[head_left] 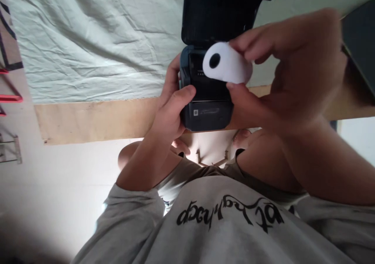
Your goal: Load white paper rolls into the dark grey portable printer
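Pinching paper roll (227, 65), right hand (293, 72); left hand (172, 107) gripping printer (206, 107)

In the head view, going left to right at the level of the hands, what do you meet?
Pale wrinkled cloth → left hand gripping the printer's side → dark printer with lid open → white paper roll → right hand pinching the roll → dark object at the edge.
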Demonstrator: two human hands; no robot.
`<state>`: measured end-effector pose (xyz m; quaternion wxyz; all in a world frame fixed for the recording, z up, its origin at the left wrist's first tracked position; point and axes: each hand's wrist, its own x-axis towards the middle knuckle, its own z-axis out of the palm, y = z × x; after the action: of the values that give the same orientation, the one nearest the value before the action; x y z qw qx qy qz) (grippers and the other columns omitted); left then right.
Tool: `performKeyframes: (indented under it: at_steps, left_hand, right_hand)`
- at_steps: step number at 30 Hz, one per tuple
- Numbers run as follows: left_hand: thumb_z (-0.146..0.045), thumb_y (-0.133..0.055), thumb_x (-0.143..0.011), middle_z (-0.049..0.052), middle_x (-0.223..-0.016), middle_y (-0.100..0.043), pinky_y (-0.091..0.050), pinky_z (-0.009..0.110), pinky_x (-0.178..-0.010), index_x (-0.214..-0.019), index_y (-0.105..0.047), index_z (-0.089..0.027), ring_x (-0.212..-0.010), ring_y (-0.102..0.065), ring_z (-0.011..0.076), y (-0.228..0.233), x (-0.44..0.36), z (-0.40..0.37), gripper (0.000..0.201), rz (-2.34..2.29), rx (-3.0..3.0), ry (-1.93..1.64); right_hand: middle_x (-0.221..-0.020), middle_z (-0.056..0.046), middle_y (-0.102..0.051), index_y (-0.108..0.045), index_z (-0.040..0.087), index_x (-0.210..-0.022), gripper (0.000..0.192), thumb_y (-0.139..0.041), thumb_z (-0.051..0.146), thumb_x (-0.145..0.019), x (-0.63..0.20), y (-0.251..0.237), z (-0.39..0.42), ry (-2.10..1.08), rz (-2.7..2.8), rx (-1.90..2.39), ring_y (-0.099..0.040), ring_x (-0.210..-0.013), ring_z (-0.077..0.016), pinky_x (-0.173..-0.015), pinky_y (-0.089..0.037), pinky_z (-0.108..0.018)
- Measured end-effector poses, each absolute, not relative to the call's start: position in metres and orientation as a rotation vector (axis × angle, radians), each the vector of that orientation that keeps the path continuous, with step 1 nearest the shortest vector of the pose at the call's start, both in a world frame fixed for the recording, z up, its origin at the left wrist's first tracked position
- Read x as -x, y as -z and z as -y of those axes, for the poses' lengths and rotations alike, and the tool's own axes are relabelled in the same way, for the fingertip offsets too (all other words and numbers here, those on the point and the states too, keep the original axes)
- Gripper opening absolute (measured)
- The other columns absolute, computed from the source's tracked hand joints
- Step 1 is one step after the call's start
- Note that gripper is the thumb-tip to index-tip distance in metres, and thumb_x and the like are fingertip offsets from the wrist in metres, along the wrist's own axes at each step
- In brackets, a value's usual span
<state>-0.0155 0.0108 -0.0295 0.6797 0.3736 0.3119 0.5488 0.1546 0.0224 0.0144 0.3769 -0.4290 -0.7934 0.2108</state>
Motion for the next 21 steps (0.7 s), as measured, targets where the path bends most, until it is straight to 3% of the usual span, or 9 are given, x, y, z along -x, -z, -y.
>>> performKeyframes:
  at_steps: [5,11,15,18,21]
  left_hand:
    - [-0.029,-0.052,-0.076,0.000,-0.100,-0.053,-0.048,0.022,-0.078,-0.108,-0.040,-0.024,-0.104,-0.052,0.0175,0.027,0.017,-0.009,0.035,-0.764,-0.870,-1.211]
    - [-0.029,-0.055,-0.075,-0.001,-0.098,-0.054,-0.046,0.025,-0.082,-0.106,-0.042,-0.025,-0.107,-0.050,0.0194,0.023,0.018,-0.008,0.034,-0.758,-0.840,-1.190]
    - [-0.031,-0.048,-0.080,0.004,-0.105,-0.050,-0.045,0.025,-0.082,-0.109,-0.040,-0.019,-0.104,-0.049,0.0171,0.027,0.020,-0.010,0.033,-0.670,-0.853,-1.202]
    - [-0.037,-0.055,-0.076,0.004,-0.105,-0.048,-0.045,0.022,-0.075,-0.113,-0.038,-0.020,-0.094,-0.050,0.0135,0.035,0.023,-0.011,0.044,-0.634,-0.938,-1.210]
    - [-0.021,-0.067,-0.067,0.001,-0.104,-0.050,-0.044,0.020,-0.076,-0.117,-0.038,-0.025,-0.091,-0.051,0.0114,0.041,0.027,-0.012,0.058,-0.676,-1.018,-1.171]
  right_hand:
    - [-0.107,0.008,-0.053,-0.048,0.020,-0.095,0.021,-0.047,0.026,-0.075,-0.146,0.000,-0.029,-0.005,2.222,1.157,-0.054,-0.093,-0.0073,-0.083,-0.043,-0.024]
    - [-0.098,0.010,-0.056,-0.054,0.018,-0.079,0.008,-0.050,0.020,-0.073,-0.146,0.002,-0.035,-0.079,2.211,1.091,-0.054,-0.097,-0.0076,-0.086,-0.043,-0.026]
    - [-0.086,0.007,-0.058,-0.052,0.017,-0.076,0.012,-0.057,0.020,-0.065,-0.147,0.000,-0.030,-0.079,2.210,0.903,-0.054,-0.084,-0.0070,-0.080,-0.042,-0.026]
    - [-0.086,0.008,-0.057,-0.051,0.018,-0.074,0.017,-0.060,0.023,-0.061,-0.148,0.001,-0.025,-0.105,2.276,0.740,-0.051,-0.076,-0.0060,-0.072,-0.039,-0.026]
    - [-0.088,0.010,-0.057,-0.053,0.021,-0.075,0.017,-0.060,0.029,-0.062,-0.150,0.004,-0.022,-0.145,2.328,0.688,-0.051,-0.077,-0.0061,-0.072,-0.038,-0.026]
